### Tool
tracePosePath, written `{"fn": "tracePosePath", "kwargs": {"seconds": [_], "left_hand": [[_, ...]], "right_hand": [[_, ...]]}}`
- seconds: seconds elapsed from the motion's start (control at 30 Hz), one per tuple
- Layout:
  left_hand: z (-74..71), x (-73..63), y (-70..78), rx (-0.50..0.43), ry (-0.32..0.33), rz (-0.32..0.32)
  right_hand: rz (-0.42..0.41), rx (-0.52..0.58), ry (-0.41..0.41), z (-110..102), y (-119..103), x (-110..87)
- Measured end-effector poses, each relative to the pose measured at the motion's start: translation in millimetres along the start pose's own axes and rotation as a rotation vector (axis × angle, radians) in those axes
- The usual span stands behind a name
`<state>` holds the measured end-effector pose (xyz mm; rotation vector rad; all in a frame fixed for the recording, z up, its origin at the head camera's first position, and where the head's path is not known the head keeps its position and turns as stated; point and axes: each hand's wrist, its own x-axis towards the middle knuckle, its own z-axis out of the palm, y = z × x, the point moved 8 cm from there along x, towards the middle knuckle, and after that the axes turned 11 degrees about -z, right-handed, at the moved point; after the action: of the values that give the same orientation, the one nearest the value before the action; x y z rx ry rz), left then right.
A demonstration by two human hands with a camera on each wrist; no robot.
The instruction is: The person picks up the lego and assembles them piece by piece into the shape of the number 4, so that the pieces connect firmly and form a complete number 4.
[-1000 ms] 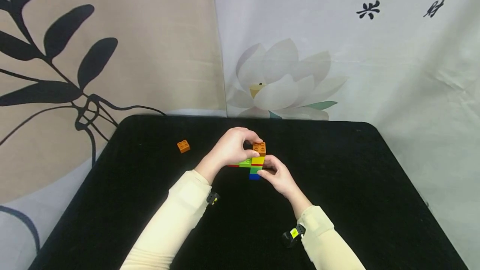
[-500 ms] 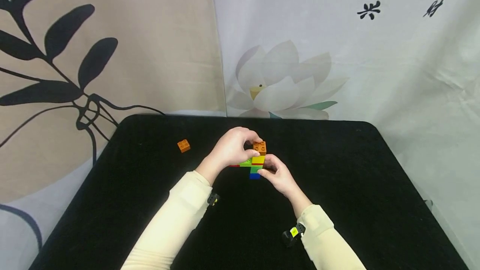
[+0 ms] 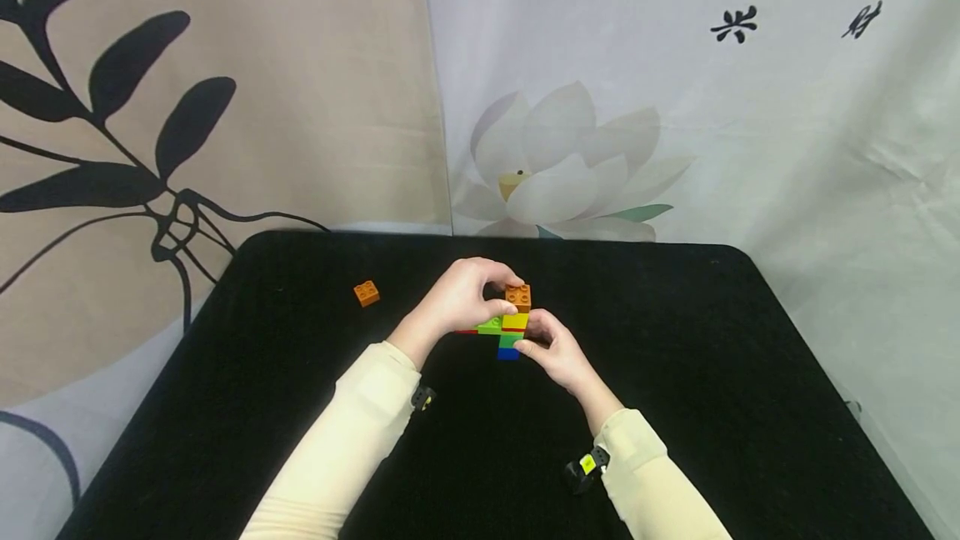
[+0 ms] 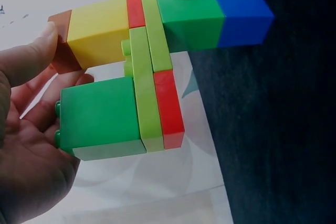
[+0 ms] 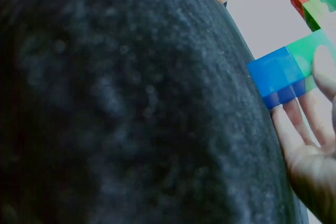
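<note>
Both hands hold one joined build of toy building bricks above the black table. Up top sits an orange brick [image 3: 518,298], pinched by the thumb and fingers of my left hand [image 3: 459,297]. Below it come a yellow brick [image 4: 100,30], a thin red piece [image 4: 135,11], lime plates [image 4: 142,77], a green brick [image 4: 189,22] and, at the bottom, a blue brick [image 4: 244,17]. My right hand [image 3: 558,354] grips the lower green brick, thumb on its near side. A second green brick [image 4: 100,116] juts from the lime plates, beside my left palm; in the head view that hand hides it.
One loose orange brick [image 3: 367,293] lies on the black table [image 3: 675,340], left of the hands. Behind the table's far edge hangs a printed curtain [image 3: 337,107] with leaves, a lotus and characters.
</note>
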<state>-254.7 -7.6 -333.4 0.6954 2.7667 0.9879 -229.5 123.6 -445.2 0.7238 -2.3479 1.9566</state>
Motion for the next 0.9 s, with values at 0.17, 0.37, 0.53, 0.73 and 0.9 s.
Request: {"fn": "tracePosePath", "kwargs": {"seconds": [0.17, 0.37, 0.53, 0.73, 0.9], "left_hand": [[1.7, -2.0, -4.9, -0.043, 0.009, -0.037], [2.8, -3.8, -6.3, -0.088, 0.014, -0.046], [0.4, -7.6, -8.7, -0.124, 0.020, -0.035], [-11.7, -16.1, -22.8, -0.207, 0.077, -0.039], [-25.2, -24.4, -48.3, -0.261, 0.157, -0.104]], "right_hand": [[-0.012, -0.012, -0.021, 1, 0, 0.3], [-0.011, -0.015, -0.020, -2, 3, -0.4], [-0.026, -0.023, -0.011, -3, 3, 0.2], [-0.021, -0.028, 0.014, -3, 0, -0.4], [-0.008, -0.036, 0.017, -2, -2, -1.9]]}}
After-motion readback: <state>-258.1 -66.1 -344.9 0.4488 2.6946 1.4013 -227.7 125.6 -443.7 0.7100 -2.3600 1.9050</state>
